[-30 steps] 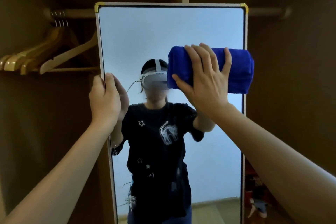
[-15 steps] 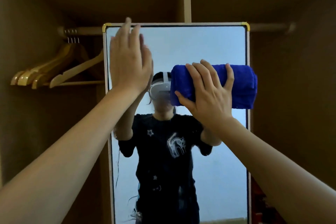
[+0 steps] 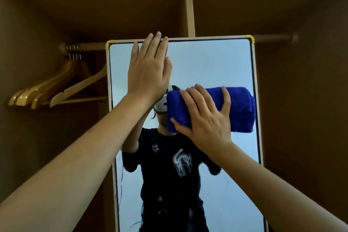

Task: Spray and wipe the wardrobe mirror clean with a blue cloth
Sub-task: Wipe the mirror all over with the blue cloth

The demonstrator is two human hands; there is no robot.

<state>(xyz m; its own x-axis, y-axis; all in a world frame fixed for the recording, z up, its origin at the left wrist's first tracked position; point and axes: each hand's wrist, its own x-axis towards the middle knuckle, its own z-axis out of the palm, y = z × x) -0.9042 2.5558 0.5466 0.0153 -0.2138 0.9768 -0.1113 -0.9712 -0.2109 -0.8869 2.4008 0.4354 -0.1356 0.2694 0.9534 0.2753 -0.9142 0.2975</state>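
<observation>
Two hands: both raised at the mirror [image 3: 207, 62]
Cloth [image 3: 239, 107]: folded, under right hand [image 3: 205, 118], which presses it on the glass, fingers spread
Left hand [image 3: 148, 73]: flat, fingers straight, reaching the top edge

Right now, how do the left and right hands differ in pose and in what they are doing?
The left hand is flat, fingers straight, raised near the mirror's top edge and holding nothing; the right hand sits lower, fingers spread and pressing the folded blue cloth to the glass. The left hand is left of centre; the right hand is nearer the right frame. Both are bare and reach toward the mirror.
</observation>
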